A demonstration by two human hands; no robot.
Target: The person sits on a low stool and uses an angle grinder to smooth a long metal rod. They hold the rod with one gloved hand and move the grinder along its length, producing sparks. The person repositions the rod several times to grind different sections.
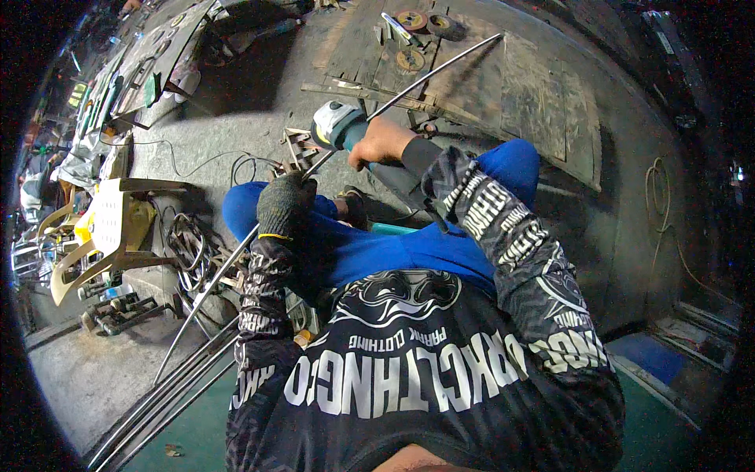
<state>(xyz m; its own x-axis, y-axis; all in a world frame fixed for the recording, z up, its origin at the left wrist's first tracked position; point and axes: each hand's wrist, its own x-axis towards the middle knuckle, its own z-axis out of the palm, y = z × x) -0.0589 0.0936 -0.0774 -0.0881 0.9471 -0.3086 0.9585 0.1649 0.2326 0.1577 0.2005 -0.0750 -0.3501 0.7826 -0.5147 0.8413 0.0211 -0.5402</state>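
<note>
A long thin metal rod slants across my lap, from the floor at lower left up to the wooden boards at the far right. My left hand, in a dark grey knit glove with a yellow cuff edge, is closed around the rod above my left knee. My bare right hand grips an angle grinder with a pale head and a teal body. The grinder's head lies close beside the rod, between my two hands. Whether its disc touches the rod cannot be made out.
Weathered wooden boards lie ahead, with grinding discs on them. Short metal offcuts sit beyond my left knee. At left are a cream plastic chair, coiled cables and clamps. More rods lie at lower left.
</note>
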